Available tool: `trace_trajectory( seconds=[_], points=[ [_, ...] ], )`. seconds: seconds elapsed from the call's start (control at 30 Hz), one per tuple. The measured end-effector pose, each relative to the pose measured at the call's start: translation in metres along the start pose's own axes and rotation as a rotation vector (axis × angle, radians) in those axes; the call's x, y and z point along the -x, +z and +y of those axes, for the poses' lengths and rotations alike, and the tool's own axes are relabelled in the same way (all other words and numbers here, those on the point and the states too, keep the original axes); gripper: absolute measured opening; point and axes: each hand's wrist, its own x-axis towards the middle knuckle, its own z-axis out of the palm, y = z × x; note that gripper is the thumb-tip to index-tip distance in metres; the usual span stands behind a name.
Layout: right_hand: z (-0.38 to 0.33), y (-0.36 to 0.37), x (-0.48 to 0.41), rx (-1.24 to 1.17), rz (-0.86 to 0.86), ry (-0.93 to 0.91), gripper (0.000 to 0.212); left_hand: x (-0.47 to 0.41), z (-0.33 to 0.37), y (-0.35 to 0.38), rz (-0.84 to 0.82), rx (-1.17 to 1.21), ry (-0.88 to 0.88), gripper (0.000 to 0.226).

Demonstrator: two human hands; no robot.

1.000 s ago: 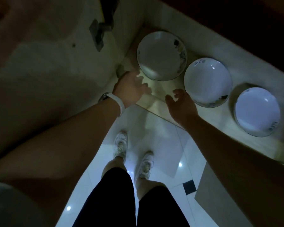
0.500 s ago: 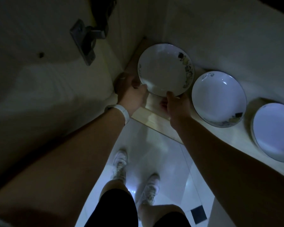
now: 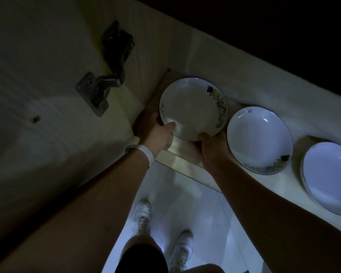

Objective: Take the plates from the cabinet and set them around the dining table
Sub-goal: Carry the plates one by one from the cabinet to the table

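Three white plates with printed rims lie in a row on the cabinet shelf (image 3: 181,164). The leftmost plate (image 3: 191,109) sits in the shelf's left corner. My left hand (image 3: 156,133) grips its near-left rim, thumb on top. On the plate's near-right rim my right hand (image 3: 213,148) holds on, fingers underneath. The middle plate (image 3: 260,138) lies just right of my right hand. A third plate (image 3: 331,178) is cut off by the right edge of the view.
The open cabinet door (image 3: 37,115) with a metal hinge (image 3: 104,83) stands close on the left. The cabinet's back wall (image 3: 215,62) rises behind the plates. Below the shelf edge is a pale tiled floor (image 3: 185,203) with my feet on it. The light is dim.
Both hands went from open in front of the shelf to gripping the leftmost plate's near rim. The view moved closer to the cabinet.
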Motion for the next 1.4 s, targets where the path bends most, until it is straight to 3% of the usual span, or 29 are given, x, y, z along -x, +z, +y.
trace_trajectory(
  seconds=[0.17, 0.3, 0.47, 0.8, 1.07, 1.2, 1.4],
  points=[
    [-0.008, -0.006, 0.005, 0.01, -0.093, -0.007, 0.07, 0.005, 0.003, -0.002, 0.021, 0.137, -0.026, 0.065],
    [-0.014, -0.011, 0.017, 0.028, -0.164, -0.017, 0.063, 0.021, 0.019, -0.006, 0.005, 0.261, 0.053, 0.061],
    [-0.035, -0.033, 0.049, 0.112, -0.179, -0.064, 0.048, 0.043, 0.025, -0.017, -0.168, 0.404, 0.067, 0.047],
    [-0.07, -0.098, 0.128, 0.324, -0.175, -0.058, 0.042, 0.092, 0.065, -0.03, -0.319, 0.292, 0.069, 0.043],
    [-0.08, -0.162, 0.198, 0.41, -0.035, -0.112, 0.038, 0.176, 0.081, -0.013, -0.443, 0.348, 0.044, 0.068],
    [-0.086, -0.198, 0.235, 0.402, 0.044, -0.108, 0.04, 0.226, 0.1, -0.001, -0.491, 0.37, 0.013, 0.07],
    [-0.099, -0.246, 0.282, 0.155, 0.145, -0.121, 0.051, 0.291, 0.13, 0.028, -0.586, 0.326, -0.002, 0.069]
  ],
)
